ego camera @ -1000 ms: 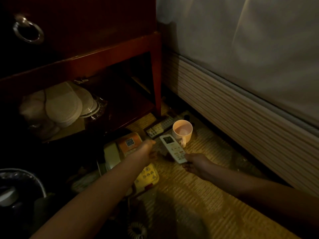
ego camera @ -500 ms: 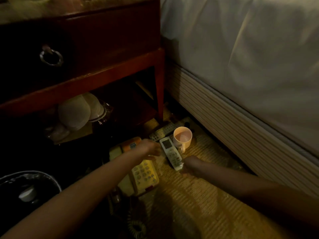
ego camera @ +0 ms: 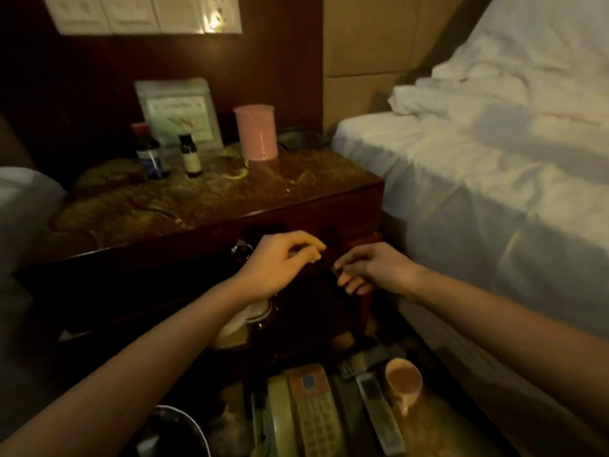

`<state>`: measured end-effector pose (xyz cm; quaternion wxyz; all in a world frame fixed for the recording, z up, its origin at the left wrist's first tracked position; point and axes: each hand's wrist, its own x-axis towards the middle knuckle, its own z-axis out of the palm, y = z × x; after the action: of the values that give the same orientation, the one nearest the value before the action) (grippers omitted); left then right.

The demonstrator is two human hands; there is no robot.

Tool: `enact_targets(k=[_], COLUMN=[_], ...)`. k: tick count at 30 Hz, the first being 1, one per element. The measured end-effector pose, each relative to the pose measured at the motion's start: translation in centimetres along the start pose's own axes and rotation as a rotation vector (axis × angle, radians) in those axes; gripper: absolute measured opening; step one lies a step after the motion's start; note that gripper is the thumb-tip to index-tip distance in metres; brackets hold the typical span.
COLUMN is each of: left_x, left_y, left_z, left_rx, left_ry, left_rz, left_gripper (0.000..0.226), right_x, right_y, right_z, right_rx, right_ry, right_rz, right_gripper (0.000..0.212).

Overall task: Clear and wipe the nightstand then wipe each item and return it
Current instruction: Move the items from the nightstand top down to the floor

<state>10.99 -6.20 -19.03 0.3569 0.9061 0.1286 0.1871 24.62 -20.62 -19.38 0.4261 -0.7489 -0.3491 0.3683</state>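
Head view: at mid-frame both hands hover in front of the nightstand [ego camera: 296, 206], apart from each other and, as far as the dim light shows, touching nothing. The left hand [ego camera: 280, 262] has loosely curled fingers with nothing visible between them. The right hand [ego camera: 372, 270] is curled too; a dark shape near its fingertips could be a small object or only shadow, so I cannot tell whether it holds anything.

Along the bottom of the frame, a telephone [ego camera: 309, 413], a remote [ego camera: 379, 413] and a pink mug [ego camera: 403, 379] lie on the floor, probably set there to free the top for wiping.

In the upper left of the frame, the nightstand top is not yet cleared: a pink canister [ego camera: 256, 131], a small bottle [ego camera: 190, 155], a larger bottle [ego camera: 148, 153] and a white pouch [ego camera: 179, 110] stand near its back edge. The surface looks mottled brown, glossy and smeared.
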Motion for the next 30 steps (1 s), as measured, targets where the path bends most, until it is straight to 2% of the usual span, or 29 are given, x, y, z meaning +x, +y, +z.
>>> enact_targets(k=[3, 6, 8, 11, 14, 17, 20, 24, 30], left_x=[0.7, 2.0, 3.4, 5.6, 7.2, 8.5, 9.7, 11.5, 12.6], left_y=[0.8, 0.0, -0.9, -2.3, -3.7, -5.0, -5.8, -6.7, -8.5], left_z=[-5.0, -9.5, -11.9, -14.8, -17.3, -19.2, -20.3, -21.0, -20.8], left_rx=[0.139, 0.308, 0.391, 0.449, 0.449, 0.543, 0.597, 0.574, 0.509], left_ry=[0.25, 0.408, 0.458, 0.453, 0.487, 0.549, 0.504, 0.403, 0.368], left_rz=[0.264, 0.317, 0.254, 0.072, -0.064, -0.191, -0.311, -0.42, -0.514], left_gripper=[0.015, 0.018, 0.015, 0.018, 0.023, 0.046, 0.067, 0.076, 0.066], right_x=[1.2, 3.1, 5.1, 9.0, 13.0, 17.5, 21.5, 23.8, 23.3], right_y=[-5.3, -9.6, -12.2, -15.6, -18.8, -21.3, -22.5, -21.9, -20.5], right_z=[-0.9, -1.4, -1.5, -1.4, -0.8, -0.3, -0.2, 0.4, 1.6], right_rx=[-0.061, -0.127, -0.17, -0.311, -0.526, -0.638, -0.724, -0.668, -0.547], right_ry=[0.041, 0.072, 0.111, 0.194, 0.287, 0.386, 0.468, 0.502, 0.643], right_rz=[-0.131, -0.216, -0.244, -0.295, -0.361, -0.417, -0.357, -0.275, -0.382], right_gripper=[0.015, 0.013, 0.013, 0.011, 0.024, 0.038, 0.041, 0.038, 0.03])
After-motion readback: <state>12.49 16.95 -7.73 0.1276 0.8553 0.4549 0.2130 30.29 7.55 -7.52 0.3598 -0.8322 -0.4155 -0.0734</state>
